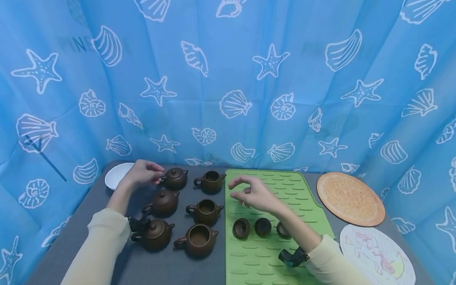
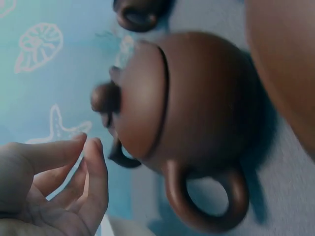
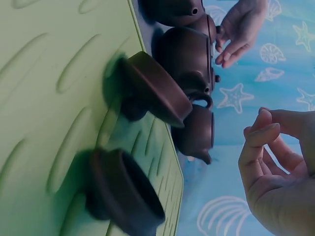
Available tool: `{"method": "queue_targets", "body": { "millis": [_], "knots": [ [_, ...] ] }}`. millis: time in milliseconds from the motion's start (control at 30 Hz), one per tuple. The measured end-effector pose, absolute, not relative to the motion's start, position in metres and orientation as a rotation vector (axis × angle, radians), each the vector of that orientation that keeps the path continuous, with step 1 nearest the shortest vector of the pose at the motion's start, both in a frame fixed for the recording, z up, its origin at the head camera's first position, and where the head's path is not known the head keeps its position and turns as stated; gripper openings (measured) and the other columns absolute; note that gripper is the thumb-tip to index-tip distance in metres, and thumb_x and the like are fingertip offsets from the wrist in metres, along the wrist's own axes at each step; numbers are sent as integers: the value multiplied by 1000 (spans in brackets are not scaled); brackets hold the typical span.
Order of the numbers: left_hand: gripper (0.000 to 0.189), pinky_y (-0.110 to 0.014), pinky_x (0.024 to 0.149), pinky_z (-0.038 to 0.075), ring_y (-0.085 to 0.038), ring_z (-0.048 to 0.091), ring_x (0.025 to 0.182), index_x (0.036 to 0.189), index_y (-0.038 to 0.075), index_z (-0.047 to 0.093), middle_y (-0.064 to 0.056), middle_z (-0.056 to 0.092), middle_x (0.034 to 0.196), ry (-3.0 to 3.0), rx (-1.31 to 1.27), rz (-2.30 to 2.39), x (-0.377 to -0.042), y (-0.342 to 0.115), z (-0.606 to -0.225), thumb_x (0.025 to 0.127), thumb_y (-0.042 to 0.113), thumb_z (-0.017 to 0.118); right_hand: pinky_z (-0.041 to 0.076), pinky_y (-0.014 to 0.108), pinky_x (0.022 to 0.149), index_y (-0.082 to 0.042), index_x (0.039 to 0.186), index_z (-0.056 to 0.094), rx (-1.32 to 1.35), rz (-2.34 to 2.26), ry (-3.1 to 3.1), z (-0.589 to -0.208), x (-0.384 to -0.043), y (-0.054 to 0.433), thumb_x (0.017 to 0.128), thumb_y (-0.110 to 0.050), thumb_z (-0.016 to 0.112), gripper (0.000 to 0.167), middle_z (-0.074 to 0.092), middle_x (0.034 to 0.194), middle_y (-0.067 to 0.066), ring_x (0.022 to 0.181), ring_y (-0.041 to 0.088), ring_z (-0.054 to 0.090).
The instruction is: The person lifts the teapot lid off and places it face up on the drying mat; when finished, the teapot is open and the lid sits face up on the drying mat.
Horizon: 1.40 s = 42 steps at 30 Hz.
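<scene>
My left hand [image 1: 144,172] reaches over the rear lidded teapot [image 1: 175,178], fingertips beside its handle, thumb and fingers bent with nothing between them. In the left wrist view, another brown teapot [image 2: 206,98] with its lid on fills the middle, to the right of the fingers [image 2: 96,167]. Over the green mat hovers my right hand [image 1: 255,193], loosely curled and holding nothing. Three round brown lids lie upside down on the mat below it: a left one [image 1: 241,228], a middle one [image 1: 262,227] and a right one [image 1: 283,230], partly hidden by the forearm.
Two more lidded teapots stand nearer me, a middle one [image 1: 164,203] and a front one [image 1: 155,236]. Lidless pots [image 1: 199,246] line the left side of the green mat [image 1: 249,273]. A white dish [image 1: 115,176], an orange round mat [image 1: 351,198] and a unicorn-printed disc [image 1: 374,251] flank them.
</scene>
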<state>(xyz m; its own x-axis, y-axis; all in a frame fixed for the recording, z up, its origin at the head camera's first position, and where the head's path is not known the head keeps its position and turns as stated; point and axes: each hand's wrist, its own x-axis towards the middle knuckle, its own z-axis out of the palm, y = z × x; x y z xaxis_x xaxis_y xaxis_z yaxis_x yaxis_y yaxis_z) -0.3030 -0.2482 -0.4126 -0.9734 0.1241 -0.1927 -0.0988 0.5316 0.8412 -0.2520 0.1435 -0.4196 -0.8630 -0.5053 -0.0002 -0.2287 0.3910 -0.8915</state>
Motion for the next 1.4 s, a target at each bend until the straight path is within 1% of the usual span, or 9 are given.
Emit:
{"method": "queue_targets", "body": {
  "millis": [233, 467, 700, 833, 900, 967, 1067, 1167, 1400],
  "knots": [
    [35, -34, 87, 67, -18, 74, 90, 138, -14, 62, -17, 72, 108, 2518, -3, 1364, -308, -260, -420, 110, 7, 58, 54, 35, 58, 3, 132, 64, -692, -1467, 2345, -418, -262, 114, 105, -6, 68, 29, 66, 134, 28, 66, 11, 65],
    [32, -31, 86, 67, -17, 75, 91, 136, -12, 63, -16, 71, 110, 2448, -77, 1393, -309, -262, -423, 109, 5, 60, 63, 54, 67, 5, 126, 68, -795, -1439, 2393, -416, -277, 81, 103, -4, 71, 25, 73, 117, 22, 74, 37, 71],
    [31, -33, 85, 68, -17, 76, 88, 134, -13, 63, -18, 70, 109, 2478, -97, 1394, -311, -261, -429, 110, 6, 59, 64, 37, 64, 3, 125, 70, -791, -1418, 2387, -416, -295, 47, 103, -5, 71, 23, 74, 119, 22, 75, 18, 71],
    [30, -34, 86, 68, -17, 76, 88, 134, -12, 63, -17, 70, 108, 2478, -109, 1406, -311, -261, -430, 110, 6, 59, 66, 48, 70, 3, 126, 69, -787, -1432, 2373, -414, -302, 29, 104, -6, 70, 24, 74, 118, 20, 72, 13, 68],
    [30, -34, 87, 68, -17, 76, 88, 134, -11, 63, -17, 70, 109, 2478, -112, 1408, -311, -260, -430, 110, 6, 59, 66, 47, 71, 4, 127, 69, -758, -1446, 2364, -413, -305, 21, 104, -6, 70, 26, 73, 118, 20, 72, 11, 67],
    [30, -34, 87, 68, -16, 75, 88, 134, -11, 63, -17, 70, 109, 2481, -115, 1408, -311, -261, -430, 110, 7, 59, 67, 42, 71, 5, 129, 68, -730, -1459, 2354, -414, -309, 13, 104, -6, 70, 27, 73, 118, 19, 75, 16, 69],
    [30, -34, 86, 68, -17, 75, 88, 134, -12, 63, -17, 70, 109, 2491, -110, 1406, -311, -261, -430, 110, 7, 59, 68, 42, 75, 5, 128, 68, -669, -1480, 2351, -417, -318, 3, 103, -5, 71, 27, 73, 119, 20, 86, 35, 76],
    [30, -34, 87, 68, -17, 75, 87, 134, -12, 63, -17, 70, 108, 2499, -109, 1404, -311, -262, -431, 110, 7, 59, 67, 56, 87, 6, 129, 68, -606, -1515, 2341, -422, -326, -5, 102, -4, 70, 28, 72, 120, 22, 100, 48, 76],
    [30, -38, 91, 67, -20, 76, 92, 134, -10, 64, -17, 69, 111, 2510, -124, 1386, -313, -262, -433, 110, 8, 59, 65, 56, 94, 10, 129, 66, -486, -1667, 2264, -434, -338, -24, 104, 0, 67, 27, 69, 124, 26, 95, 37, 77]
  ]
}}
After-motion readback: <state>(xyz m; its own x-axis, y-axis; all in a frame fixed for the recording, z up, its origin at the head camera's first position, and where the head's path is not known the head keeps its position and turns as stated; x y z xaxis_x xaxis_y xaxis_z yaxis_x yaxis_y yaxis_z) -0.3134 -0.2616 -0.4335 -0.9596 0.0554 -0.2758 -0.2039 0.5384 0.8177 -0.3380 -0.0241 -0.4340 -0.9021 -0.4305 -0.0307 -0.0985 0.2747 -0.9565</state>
